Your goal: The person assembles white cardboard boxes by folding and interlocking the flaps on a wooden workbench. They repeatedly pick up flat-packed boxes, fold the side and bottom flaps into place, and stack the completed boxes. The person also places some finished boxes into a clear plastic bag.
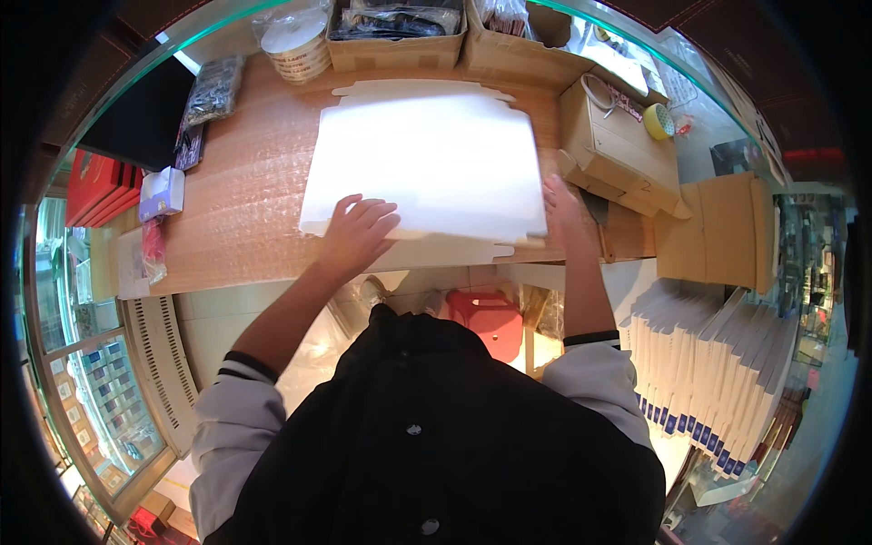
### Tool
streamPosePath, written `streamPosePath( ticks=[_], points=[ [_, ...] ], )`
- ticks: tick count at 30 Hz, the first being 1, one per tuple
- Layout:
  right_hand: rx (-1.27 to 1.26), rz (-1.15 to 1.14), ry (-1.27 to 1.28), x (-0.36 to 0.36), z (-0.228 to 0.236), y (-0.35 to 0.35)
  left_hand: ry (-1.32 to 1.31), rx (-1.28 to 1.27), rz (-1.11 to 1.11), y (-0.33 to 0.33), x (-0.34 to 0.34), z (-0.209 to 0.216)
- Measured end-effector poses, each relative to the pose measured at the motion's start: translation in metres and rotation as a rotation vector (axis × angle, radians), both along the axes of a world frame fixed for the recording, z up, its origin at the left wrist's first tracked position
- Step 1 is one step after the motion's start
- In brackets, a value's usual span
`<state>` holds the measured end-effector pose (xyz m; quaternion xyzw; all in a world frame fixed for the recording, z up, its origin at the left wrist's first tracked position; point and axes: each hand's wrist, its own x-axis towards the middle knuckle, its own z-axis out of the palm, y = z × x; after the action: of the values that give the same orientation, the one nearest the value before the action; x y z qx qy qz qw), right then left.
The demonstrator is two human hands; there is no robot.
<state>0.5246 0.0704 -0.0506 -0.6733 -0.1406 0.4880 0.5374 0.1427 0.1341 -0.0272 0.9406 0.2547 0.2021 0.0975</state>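
A stack of white die-cut cardboard sheets (427,154) with notched, tabbed edges lies flat on the wooden table in front of me. My left hand (359,234) rests on the sheets near their front left part, fingers stretched out and a little apart. At the right edge of the stack is my right hand (563,207), slightly blurred, its fingers extended along that edge. Neither hand is seen to grip anything. At the front, a lower sheet's tabbed edge sticks out beneath the top ones.
Cardboard boxes (397,53) and tape rolls (295,45) line the back of the wooden table (241,195). Right of the sheets stands a brown carton (618,145) with a yellow tape roll (658,121). Many folded white pieces (708,363) stand lower right. A red stool (489,322) is below.
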Motion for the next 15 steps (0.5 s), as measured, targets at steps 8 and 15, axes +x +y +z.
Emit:
streamPosePath(
  ticks=[8,15],
  points=[
    [0.220,0.083,0.427,-0.035,0.017,-0.075,0.098,0.079,0.445,-0.006,-0.046,0.029],
    [0.242,-0.172,0.715,-0.157,-0.041,-0.105,0.042,-0.102,0.043,-0.103,0.007,-0.031]
  ],
)
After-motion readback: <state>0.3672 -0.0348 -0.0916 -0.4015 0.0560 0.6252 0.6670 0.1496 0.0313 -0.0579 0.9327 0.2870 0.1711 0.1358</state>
